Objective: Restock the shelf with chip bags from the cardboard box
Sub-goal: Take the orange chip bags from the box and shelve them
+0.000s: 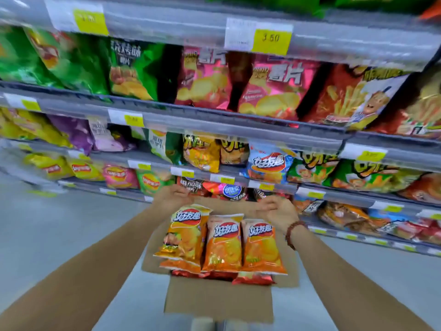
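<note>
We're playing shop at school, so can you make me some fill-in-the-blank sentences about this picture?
1. The top layer in the cardboard box shows ___ orange chip bags side by side.
2. The lower bags peeking out beneath them are ___.
3. The beaded bracelet is on the person's ___ wrist.
4. The yellow price tag on the top shelf reads ___.

Missing words: three; red; right; 3.50

Left hand [174, 195] and right hand [278, 211] hover by cardboard box [214, 301] of chip bags [224, 244].

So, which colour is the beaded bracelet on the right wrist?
The beaded bracelet is dark reddish-brown; head view.
</note>
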`<state>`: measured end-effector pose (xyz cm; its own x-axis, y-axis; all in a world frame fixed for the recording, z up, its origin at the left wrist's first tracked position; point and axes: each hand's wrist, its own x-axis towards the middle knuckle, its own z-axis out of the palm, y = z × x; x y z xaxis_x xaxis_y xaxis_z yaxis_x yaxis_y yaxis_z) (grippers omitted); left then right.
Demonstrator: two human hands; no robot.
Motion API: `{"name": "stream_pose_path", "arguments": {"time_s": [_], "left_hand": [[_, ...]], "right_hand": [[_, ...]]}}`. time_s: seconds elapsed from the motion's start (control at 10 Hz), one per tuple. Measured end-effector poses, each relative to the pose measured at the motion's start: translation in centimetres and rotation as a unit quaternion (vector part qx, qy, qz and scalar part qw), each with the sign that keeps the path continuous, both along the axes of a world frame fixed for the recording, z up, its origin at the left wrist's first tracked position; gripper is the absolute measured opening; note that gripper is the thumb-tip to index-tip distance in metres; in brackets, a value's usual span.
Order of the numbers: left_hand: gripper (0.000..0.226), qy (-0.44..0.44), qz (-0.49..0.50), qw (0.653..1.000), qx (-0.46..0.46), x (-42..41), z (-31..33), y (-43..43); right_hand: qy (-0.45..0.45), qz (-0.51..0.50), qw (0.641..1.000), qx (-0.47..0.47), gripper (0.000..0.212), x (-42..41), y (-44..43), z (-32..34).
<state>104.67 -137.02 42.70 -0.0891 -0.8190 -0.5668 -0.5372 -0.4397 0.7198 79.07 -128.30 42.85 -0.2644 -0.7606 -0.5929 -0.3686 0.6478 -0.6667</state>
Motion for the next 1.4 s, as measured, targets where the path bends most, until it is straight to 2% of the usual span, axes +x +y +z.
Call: {"name": "stream_pose_path", "arguments": {"time_s": [0.1, 0.2, 0.3, 0.4, 0.5, 0.6, 0.7, 0.8, 0.9, 1.0, 1.2, 1.3, 1.4], "left_hand": [[0.042, -0.022, 0.092, 0.995, 0.031, 2.5, -6.9, 1.1], [0.052, -0.036, 0.143, 0.988, 0.047, 4.5, -12.8, 2.0], [0.048, -0.04, 0.178, 0.982, 0.043, 6.4, -17.5, 2.4], [0.045, -0.023, 0.16, 0.984, 0.072, 7.9, -22.4, 2.7], [0.05, -0.008, 0.15, 0.985, 0.088, 8.6, -26.1, 3.3], [0.01, 0.001, 0.113, 0.989, 0.099, 8.4, -28.8, 3.5], [0.01, 0.033, 0.117, 0.987, 0.105, 8.3, -29.6, 3.6], [0.005, 0.07, 0.106, 0.982, 0.14, 8.8, -29.9, 3.3], [0.046, 0.091, 0.059, 0.978, 0.178, 9.3, -30.1, 2.7], [0.096, 0.081, 0.032, 0.976, 0.2, 9.2, -30.5, 2.1], [0.115, 0.101, 0.037, 0.968, 0.226, 8.3, -31.3, 2.7], [0.108, 0.105, 0.041, 0.967, 0.228, 8.0, -31.5, 2.9], [0.093, 0.11, 0.023, 0.971, 0.21, 7.5, -31.2, 3.0]], "right_hand": [[-0.057, -0.039, 0.991, 0.115, 0.034, 1.0, 1.0, -6.5], [-0.047, 0.008, 0.988, 0.148, 0.025, 1.3, 2.3, -14.0], [0.024, 0.022, 0.992, 0.122, 0.034, 2.0, 3.5, -18.8], [0.03, 0.03, 0.99, 0.136, 0.049, 3.0, 3.9, -23.7], [-0.006, 0.012, 0.986, 0.165, 0.029, 3.4, 4.1, -28.1], [-0.017, -0.027, 0.988, 0.151, 0.05, 3.7, 4.1, -31.1], [-0.031, -0.033, 0.988, 0.146, 0.069, 4.3, 3.4, -32.1], [-0.038, -0.024, 0.987, 0.154, 0.061, 4.8, 2.5, -32.9], [-0.078, -0.046, 0.979, 0.182, 0.077, 5.3, 1.6, -33.8], [-0.139, -0.078, 0.967, 0.199, 0.082, 5.8, 0.5, -34.4], [-0.227, -0.17, 0.936, 0.21, 0.071, 6.2, -0.5, -34.9], [-0.177, -0.164, 0.945, 0.221, 0.073, 5.8, 1.3, -35.5], [-0.233, -0.201, 0.907, 0.287, 0.05, 5.3, 3.8, -36.7]]}}
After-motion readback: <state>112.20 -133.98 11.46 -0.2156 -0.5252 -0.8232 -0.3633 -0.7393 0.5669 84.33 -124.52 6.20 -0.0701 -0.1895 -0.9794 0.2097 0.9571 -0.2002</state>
